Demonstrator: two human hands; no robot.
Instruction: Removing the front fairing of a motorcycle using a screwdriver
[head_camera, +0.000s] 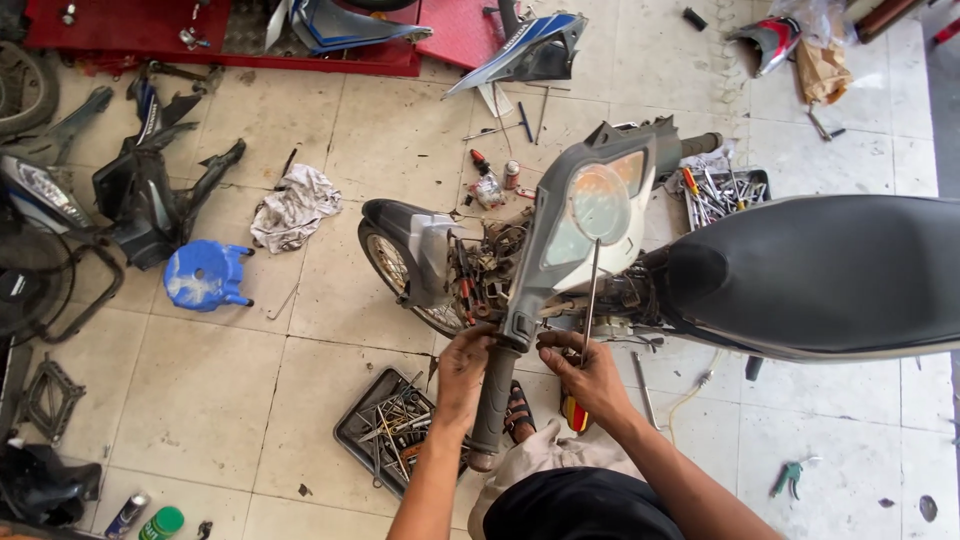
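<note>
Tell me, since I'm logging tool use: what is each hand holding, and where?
Right hand grips a long metal screwdriver by its red-yellow handle; left hand touches the grey rubber handlebar grip's upper end.

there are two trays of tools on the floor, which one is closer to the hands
The tool tray by the left hand, on the near side of the motorbike. The other tray lies beyond the bike.
</note>
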